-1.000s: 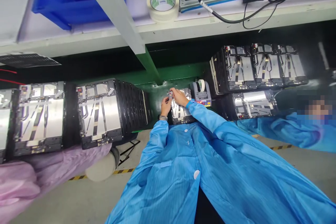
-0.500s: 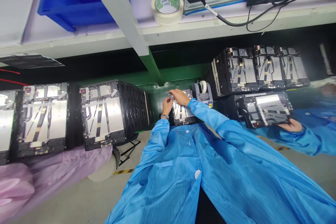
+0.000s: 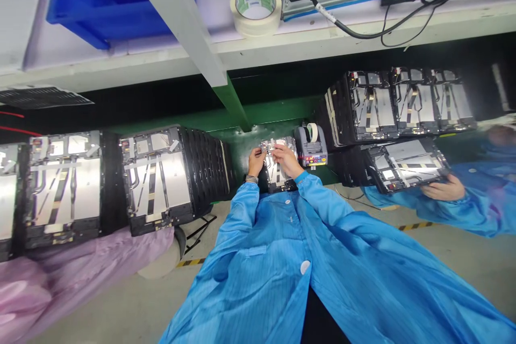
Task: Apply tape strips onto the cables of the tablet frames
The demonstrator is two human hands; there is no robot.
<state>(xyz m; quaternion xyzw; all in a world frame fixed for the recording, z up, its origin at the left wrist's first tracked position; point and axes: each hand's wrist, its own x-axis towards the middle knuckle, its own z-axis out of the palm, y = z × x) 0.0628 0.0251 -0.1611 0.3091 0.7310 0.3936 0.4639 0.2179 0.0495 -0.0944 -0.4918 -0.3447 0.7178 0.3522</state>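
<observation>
An opened flat electronic device (image 3: 276, 176), with a silvery metal panel, dark strips and a black frame, lies in front of me on the green bench. At its upper left edge is my left hand (image 3: 255, 162), fingers closed together; what they pinch is too small to make out. My right hand (image 3: 287, 160) is over the device's upper right part, thumb and fingers drawn together near a pale, small strip-like patch. Whether that patch is in its grip cannot be told. Just right of the device stands a grey tape dispenser (image 3: 312, 146) with a lit display.
Stacked similar devices stand at left (image 3: 165, 177) and at right (image 3: 373, 107). A co-worker's hand (image 3: 445, 189) holds a tilted device (image 3: 407, 164). A pink sleeve (image 3: 121, 250) reaches in at left. Overhead are a shelf edge (image 3: 322, 54), a tape roll (image 3: 256, 9) and a blue bin (image 3: 108, 5).
My right hand has drawn back right and down from the device's top left corner, away from my left hand. The dispenser's display now shows lit. The co-worker's device has shifted slightly left.
</observation>
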